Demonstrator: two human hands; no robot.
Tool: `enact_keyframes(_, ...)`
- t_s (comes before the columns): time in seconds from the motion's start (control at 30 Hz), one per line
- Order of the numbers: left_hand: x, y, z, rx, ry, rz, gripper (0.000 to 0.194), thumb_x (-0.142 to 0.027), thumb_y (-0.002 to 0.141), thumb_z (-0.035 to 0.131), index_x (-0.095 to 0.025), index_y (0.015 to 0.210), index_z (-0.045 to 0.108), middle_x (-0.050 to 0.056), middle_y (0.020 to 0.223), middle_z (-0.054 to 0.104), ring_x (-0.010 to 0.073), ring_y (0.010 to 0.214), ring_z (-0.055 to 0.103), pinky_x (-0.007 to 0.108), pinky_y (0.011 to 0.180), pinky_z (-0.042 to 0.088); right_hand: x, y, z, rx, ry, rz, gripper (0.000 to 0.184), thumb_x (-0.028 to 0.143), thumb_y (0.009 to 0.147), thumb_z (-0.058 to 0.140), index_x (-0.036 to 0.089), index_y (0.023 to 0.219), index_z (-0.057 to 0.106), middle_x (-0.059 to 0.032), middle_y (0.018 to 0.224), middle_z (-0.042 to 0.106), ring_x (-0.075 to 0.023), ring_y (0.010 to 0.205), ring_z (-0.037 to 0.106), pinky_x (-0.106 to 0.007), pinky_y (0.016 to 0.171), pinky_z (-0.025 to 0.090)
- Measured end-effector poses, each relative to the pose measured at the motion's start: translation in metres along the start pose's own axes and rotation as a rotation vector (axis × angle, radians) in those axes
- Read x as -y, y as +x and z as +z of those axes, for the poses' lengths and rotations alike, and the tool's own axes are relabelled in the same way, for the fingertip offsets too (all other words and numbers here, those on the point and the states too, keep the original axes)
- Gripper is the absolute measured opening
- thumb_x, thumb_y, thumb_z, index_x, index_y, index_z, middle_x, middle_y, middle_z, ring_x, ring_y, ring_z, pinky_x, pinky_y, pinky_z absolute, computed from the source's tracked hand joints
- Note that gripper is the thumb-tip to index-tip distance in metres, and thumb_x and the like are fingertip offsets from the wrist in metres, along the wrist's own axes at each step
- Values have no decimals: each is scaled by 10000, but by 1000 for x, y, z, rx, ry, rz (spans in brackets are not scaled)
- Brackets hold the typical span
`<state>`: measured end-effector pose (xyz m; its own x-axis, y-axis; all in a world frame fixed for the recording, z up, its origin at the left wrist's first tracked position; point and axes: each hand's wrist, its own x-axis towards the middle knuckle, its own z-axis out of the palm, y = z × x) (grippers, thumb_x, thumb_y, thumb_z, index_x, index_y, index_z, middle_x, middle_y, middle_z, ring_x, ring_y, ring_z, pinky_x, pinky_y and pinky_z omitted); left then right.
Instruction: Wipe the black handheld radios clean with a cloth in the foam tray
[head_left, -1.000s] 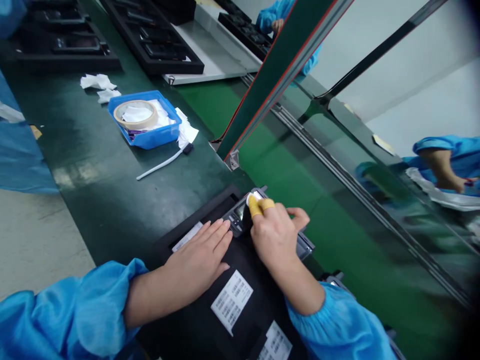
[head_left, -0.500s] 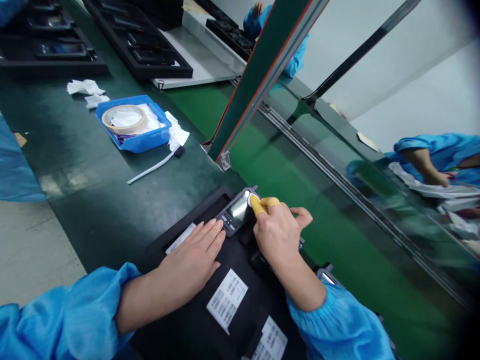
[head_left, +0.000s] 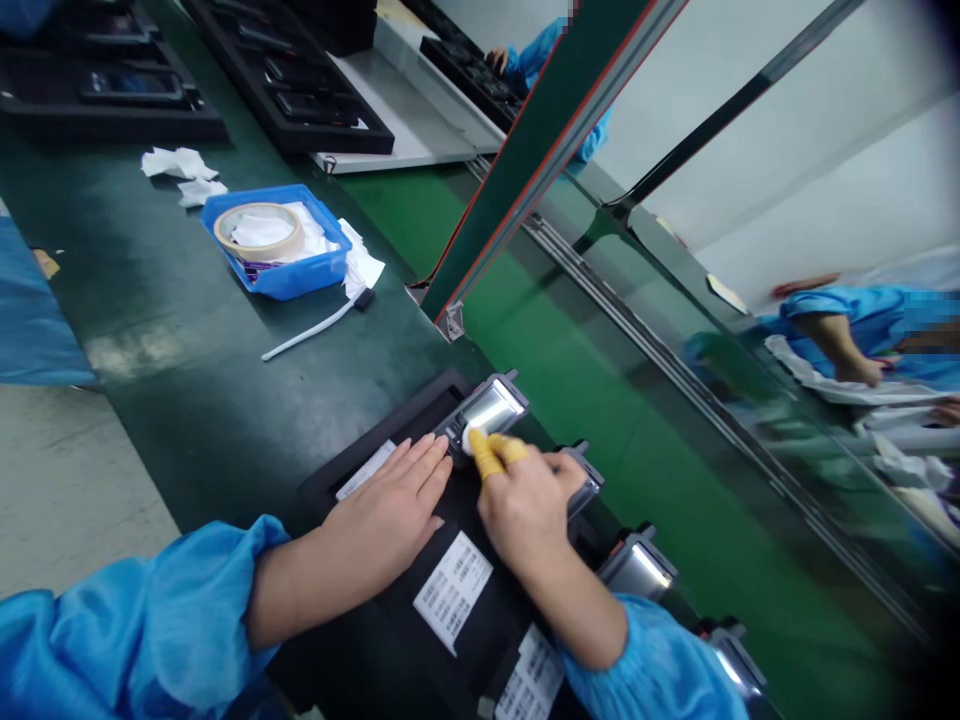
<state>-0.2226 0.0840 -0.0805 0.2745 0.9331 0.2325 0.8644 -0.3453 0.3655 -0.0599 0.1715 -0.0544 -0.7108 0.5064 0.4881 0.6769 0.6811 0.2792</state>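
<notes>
A handheld device with a screen and keys (head_left: 493,402), like a two-way radio or rugged phone, lies in a black foam tray (head_left: 315,487). My left hand (head_left: 386,510) rests flat, fingers straight and side by side, its fingertips on the device's lower end. Yellow finger cots cover two fingers of my right hand (head_left: 525,500). Those fingers press a small white wiping pad (head_left: 472,440) onto the key area just below the screen. Several similar devices sit further along the tray, one of them (head_left: 639,566) beside my right forearm. White barcode label sheets (head_left: 454,590) lie on the foam.
A blue bin (head_left: 300,280) holding a tape roll (head_left: 259,232) and white paper stands on the green table (head_left: 225,400), near a white brush-like stick (head_left: 311,332). A green post (head_left: 525,180) rises at the table's edge. Beyond are device trays (head_left: 300,110) and co-workers in blue sleeves (head_left: 832,325).
My right hand has slid the pad from the top of the screen down to the keys, uncovering the screen. My left hand stays on the device. The view has shifted slightly.
</notes>
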Motion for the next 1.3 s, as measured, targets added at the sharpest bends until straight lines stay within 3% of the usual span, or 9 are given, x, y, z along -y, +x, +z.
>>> enact_keyframes(0.13,0,-1,2,4,-15,-16,448,-248,926,423,-86,1343,410,172,1467,366,270,1372,313,439,1113,293,-26,19,12,-3,-143,116,254,30,769,456,174,731,662,-58,851,627,-164,752,448,-385,771,214)
enact_keyframes(0.37,-1,0,-2,36,-21,-5,479,-206,911,424,-51,1361,383,183,1459,373,274,1376,303,431,1116,294,18,-6,-1,29,70,-38,265,62,834,428,167,763,661,-56,881,627,-142,762,467,-360,788,240)
enact_keyframes(0.5,1,3,-5,77,-21,-11,481,-239,899,454,-55,1342,414,194,1467,352,289,1376,297,454,1113,295,-9,0,5,2,-14,76,253,60,817,456,182,844,676,-53,938,649,-149,793,487,-370,792,220)
enact_keyframes(0.63,3,4,-6,78,-45,-7,477,-253,899,451,-73,1339,422,184,1464,364,278,1378,298,453,1112,302,-30,3,16,-17,-46,166,255,33,771,463,179,748,671,-42,901,653,-140,744,476,-369,773,207)
enact_keyframes(0.77,4,3,-4,31,-7,-2,469,-154,866,408,-67,1326,437,173,1440,410,257,1366,329,446,1114,307,7,-13,13,84,104,139,266,46,760,488,196,851,687,-37,894,639,-147,784,489,-367,783,212)
enact_keyframes(0.87,6,3,-2,-15,41,16,519,-53,805,362,-61,1315,453,166,1426,432,247,1346,368,448,1109,322,35,-18,4,146,164,143,223,57,747,517,207,739,682,-15,767,609,-138,738,476,-362,765,208)
enact_keyframes(1.0,9,4,-5,-114,61,37,461,-58,801,369,-47,1232,534,206,1365,488,285,1301,428,482,1070,375,27,-25,-23,98,162,179,227,57,704,534,222,743,685,-14,818,623,-136,744,484,-354,760,217)
enact_keyframes(1.13,5,0,-15,-280,25,90,346,-115,874,367,-97,1131,599,170,1211,598,260,1173,541,486,1037,417,-22,-82,-71,79,47,301,277,89,705,486,239,799,699,-31,886,641,-156,758,509,-363,776,259)
enact_keyframes(1.3,-20,-20,-29,-391,-64,219,233,-122,896,423,-140,1007,628,108,973,634,209,947,610,395,918,507,-79,-216,-129,101,-218,684,235,235,716,446,228,670,677,-55,775,624,-161,615,504,-327,633,306)
